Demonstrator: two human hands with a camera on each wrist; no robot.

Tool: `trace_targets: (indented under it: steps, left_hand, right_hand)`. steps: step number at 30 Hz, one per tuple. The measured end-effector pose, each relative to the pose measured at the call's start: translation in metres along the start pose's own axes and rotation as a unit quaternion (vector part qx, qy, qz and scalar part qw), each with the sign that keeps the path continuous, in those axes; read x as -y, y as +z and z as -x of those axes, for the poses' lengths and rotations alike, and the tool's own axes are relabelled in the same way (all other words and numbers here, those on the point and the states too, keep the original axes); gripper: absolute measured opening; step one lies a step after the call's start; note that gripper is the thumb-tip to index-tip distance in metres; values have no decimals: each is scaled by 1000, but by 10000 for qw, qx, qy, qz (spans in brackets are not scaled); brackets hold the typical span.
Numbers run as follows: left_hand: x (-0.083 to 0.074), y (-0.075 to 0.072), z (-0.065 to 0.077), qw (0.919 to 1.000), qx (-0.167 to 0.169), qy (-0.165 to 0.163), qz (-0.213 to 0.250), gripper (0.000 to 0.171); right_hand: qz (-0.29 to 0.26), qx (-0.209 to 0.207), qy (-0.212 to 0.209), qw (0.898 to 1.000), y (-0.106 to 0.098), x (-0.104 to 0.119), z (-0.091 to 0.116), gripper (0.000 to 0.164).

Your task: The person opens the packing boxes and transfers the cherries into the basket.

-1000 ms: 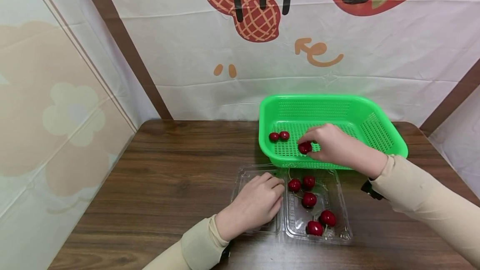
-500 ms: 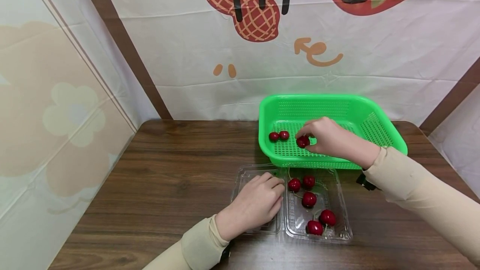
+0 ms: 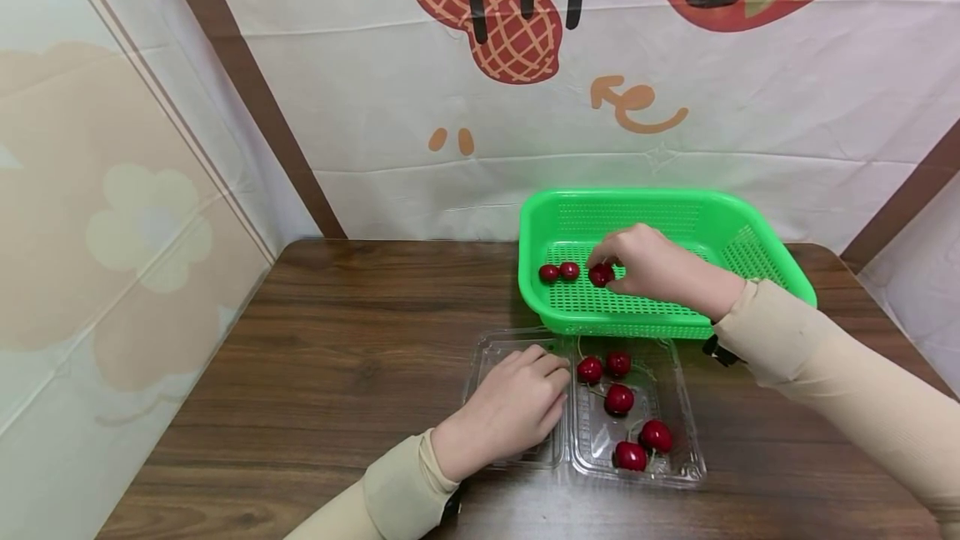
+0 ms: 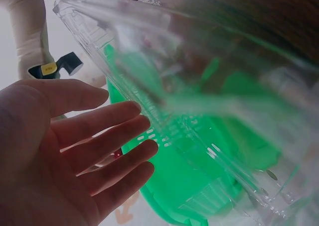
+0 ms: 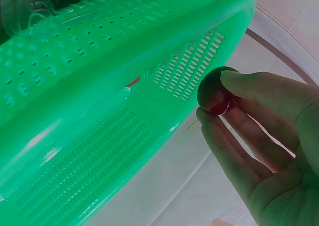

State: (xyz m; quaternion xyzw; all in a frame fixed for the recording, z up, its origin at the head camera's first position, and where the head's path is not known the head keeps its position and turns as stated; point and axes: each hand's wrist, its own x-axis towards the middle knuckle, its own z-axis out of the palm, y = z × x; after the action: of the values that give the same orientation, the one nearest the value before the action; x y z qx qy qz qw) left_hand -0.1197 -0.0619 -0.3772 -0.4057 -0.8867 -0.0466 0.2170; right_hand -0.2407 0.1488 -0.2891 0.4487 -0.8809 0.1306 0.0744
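Between thumb and fingertips my right hand (image 3: pixel 656 267) pinches a dark red cherry (image 3: pixel 601 276), held over the green basket (image 3: pixel 667 195). The right wrist view shows that cherry (image 5: pixel 213 94) close up, with a thin stem below it. Two more cherries (image 3: pixel 569 271) lie at the basket's left end. My left hand (image 3: pixel 504 405) rests at the left half of a hinged clear plastic box (image 3: pixel 600 432). Its fingers (image 4: pixel 107 141) are loosely extended by the plastic in the left wrist view and hold nothing. Several cherries (image 3: pixel 618 399) with stems sit in the box's right half.
The box stands on a brown wooden table (image 3: pixel 322 373), right in front of the basket. Behind the table's far edge hangs a pale printed cloth (image 3: pixel 360 107); another cloth (image 3: pixel 150 273) closes off the left side.
My right hand has moved slightly away from me and to the left with the cherry, nearer the two cherries in the basket. The left hand has stayed in place.
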Motion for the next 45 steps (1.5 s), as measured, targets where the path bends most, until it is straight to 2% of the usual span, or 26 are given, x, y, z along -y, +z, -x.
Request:
trace_targets:
  steps: [13,24,45]
  left_hand:
    - [1,2,0,10000,68,-64,0,17]
    - [1,1,0,9999,114,-85,41,16]
    - [1,-1,0,9999,118,-71,48,17]
  right_hand:
    - [13,196,16,9998,4,-11,-13,24]
    - [-185,529,433,9975,7,-19,-23,25]
    - [-343,820,467,9949,13,-32,-40,21]
